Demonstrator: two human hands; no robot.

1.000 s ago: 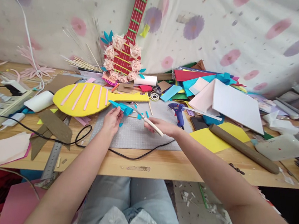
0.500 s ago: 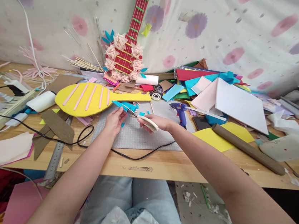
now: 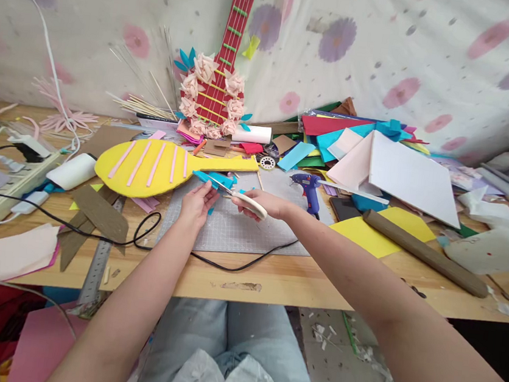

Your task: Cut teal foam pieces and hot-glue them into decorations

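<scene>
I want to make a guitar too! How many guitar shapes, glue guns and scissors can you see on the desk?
Guitar shapes: 2, the red guitar with paper flowers and the flat yellow guitar.
Glue guns: 1, the blue glue gun.
Scissors: 1, the scissors in the right hand, cutting the blue piece held by the left hand.
Total: 4.

Both bare forearms reach forward and converge. The left hand (image 3: 198, 200) pinches with fingertips, palm turned inward. The right hand (image 3: 265, 203) is curled closed in a grip, knuckles up.
</scene>
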